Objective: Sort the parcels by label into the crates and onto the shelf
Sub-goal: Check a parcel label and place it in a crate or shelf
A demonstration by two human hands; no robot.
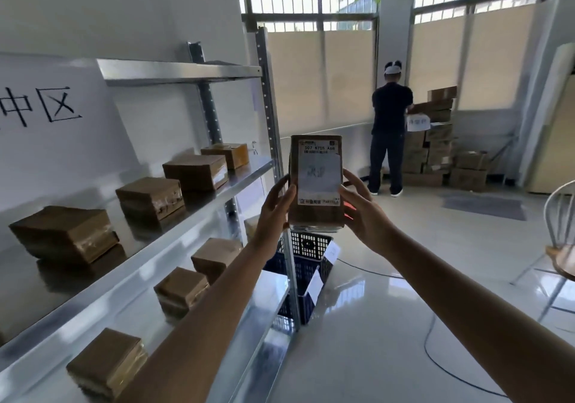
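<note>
Beside shelf: taped cardboard parcel, rigid, seemingly light, tape possibly slick; pinched upright at side edges by left hand and right hand.

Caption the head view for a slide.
Both hands, left and right, hold a labelled parcel upright beside the shelf.

I see the shelf on my left carrying parcels, the crates beyond its end post, a stack of boxes far right.
</note>
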